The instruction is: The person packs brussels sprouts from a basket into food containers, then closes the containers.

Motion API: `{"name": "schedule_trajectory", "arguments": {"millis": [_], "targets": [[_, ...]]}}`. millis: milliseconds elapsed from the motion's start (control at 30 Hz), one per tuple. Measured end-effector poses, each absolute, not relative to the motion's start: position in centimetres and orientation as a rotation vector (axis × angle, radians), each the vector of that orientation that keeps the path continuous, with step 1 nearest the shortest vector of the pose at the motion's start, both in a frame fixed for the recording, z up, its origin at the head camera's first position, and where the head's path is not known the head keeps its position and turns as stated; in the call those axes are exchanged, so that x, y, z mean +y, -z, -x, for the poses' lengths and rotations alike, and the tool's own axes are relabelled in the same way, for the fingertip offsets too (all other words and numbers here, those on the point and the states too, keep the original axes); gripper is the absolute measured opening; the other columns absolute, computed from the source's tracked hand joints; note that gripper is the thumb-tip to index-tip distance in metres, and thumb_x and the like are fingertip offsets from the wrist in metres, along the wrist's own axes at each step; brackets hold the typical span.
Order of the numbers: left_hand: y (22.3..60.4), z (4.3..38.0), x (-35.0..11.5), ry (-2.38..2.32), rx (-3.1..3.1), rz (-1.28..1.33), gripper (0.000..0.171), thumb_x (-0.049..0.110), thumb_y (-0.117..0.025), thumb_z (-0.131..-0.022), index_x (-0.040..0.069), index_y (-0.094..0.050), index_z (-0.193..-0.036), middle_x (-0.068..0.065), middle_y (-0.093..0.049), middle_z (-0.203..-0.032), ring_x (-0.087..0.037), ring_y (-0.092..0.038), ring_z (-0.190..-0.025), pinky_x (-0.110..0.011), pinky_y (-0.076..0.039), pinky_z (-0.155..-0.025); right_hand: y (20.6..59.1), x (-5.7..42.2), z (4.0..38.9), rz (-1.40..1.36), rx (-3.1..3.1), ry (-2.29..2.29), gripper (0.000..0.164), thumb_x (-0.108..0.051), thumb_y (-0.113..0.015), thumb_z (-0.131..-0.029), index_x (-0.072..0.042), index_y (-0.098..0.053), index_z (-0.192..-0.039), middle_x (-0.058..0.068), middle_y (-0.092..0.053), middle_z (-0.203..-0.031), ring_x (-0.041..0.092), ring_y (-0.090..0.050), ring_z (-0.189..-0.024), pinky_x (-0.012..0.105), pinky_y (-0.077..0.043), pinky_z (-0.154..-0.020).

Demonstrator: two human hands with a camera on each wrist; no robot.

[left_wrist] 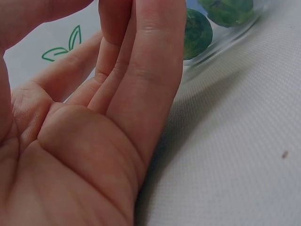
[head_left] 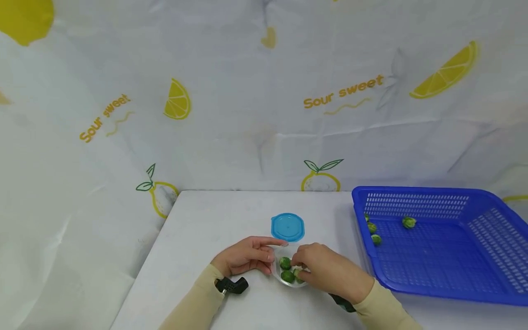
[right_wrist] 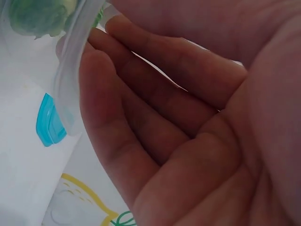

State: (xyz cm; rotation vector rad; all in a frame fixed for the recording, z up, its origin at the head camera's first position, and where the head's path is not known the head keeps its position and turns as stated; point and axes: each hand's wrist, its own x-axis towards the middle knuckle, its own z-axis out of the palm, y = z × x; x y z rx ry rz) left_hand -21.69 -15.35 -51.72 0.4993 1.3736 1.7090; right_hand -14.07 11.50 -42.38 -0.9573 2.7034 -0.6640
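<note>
A small clear plastic container (head_left: 277, 278) stands on the table with a few Brussels sprouts (head_left: 287, 276) inside. My left hand (head_left: 249, 255) holds it at its left side, the thumb at the near wall and the index finger stretched along the far rim. The left wrist view shows this palm (left_wrist: 89, 155) beside the container. From the right, my right hand (head_left: 326, 266) reaches into the container, thumb and fingertips pinching a Brussels sprout (head_left: 298, 275). In the right wrist view the curled fingers (right_wrist: 99, 89) lie at the container's rim (right_wrist: 70, 94), with the sprout mostly hidden.
A blue lid (head_left: 288, 227) lies flat just behind the container. At the right stands a large blue plastic basket (head_left: 437, 288) holding several more Brussels sprouts (head_left: 409, 222), mostly along its left side. A lemon-printed cloth (head_left: 247, 114) hangs behind the white table (head_left: 218, 215).
</note>
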Motion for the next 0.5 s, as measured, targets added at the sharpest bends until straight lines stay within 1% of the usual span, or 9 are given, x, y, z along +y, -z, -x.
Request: {"name": "schedule_trajectory", "arguments": {"millis": [167, 233, 333, 500], "targets": [[51.6, 21.5, -15.6, -1.704, 1.394, -0.479, 0.062, 0.010, -0.071, -0.102, 0.008, -0.052, -0.161, 0.002, -0.072, -0.092, -0.012, -0.076, -0.084, -0.030, -0.067, -0.085, 40.7, 12.6, 13.2, 1.020, 2.755, 0.664, 0.017, -0.008, -0.083, -0.093, -0.008, -0.082, -0.110, 0.000, -0.078, -0.102, 0.010, -0.070, -0.089, 0.029, -0.062, -0.079], [51.5, 21.4, -15.6, -1.706, 1.403, -0.466, 0.063, 0.011, -0.072, -0.102, 0.008, -0.051, -0.161, 0.002, -0.071, -0.092, -0.011, -0.076, -0.084, -0.030, -0.067, -0.086, 39.6, 13.4, 12.9, 1.032, 2.778, 0.642, 0.018, -0.009, -0.083, -0.094, -0.010, -0.082, -0.111, -0.001, -0.078, -0.103, 0.010, -0.070, -0.090, 0.028, -0.061, -0.078], [51.5, 21.2, -15.6, -1.709, 1.407, -0.455, 0.065, 0.012, -0.073, -0.101, 0.007, -0.050, -0.162, 0.003, -0.071, -0.092, -0.011, -0.075, -0.084, -0.030, -0.067, -0.087, 37.7, 15.2, 12.6, 1.004, 2.798, 0.628, 0.018, -0.011, -0.081, -0.096, -0.014, -0.081, -0.114, -0.006, -0.077, -0.105, 0.007, -0.069, -0.092, 0.028, -0.062, -0.079], [51.4, 21.2, -15.2, -1.709, 1.383, -0.486, 0.064, 0.010, -0.072, -0.102, 0.006, -0.049, -0.162, 0.003, -0.072, -0.096, -0.010, -0.075, -0.085, -0.029, -0.067, -0.087, 34.9, 19.2, 12.5, 0.846, 2.875, 0.589, 0.019, -0.013, -0.080, -0.098, -0.018, -0.081, -0.116, -0.011, -0.074, -0.106, 0.003, -0.066, -0.092, 0.027, -0.061, -0.078]]}}
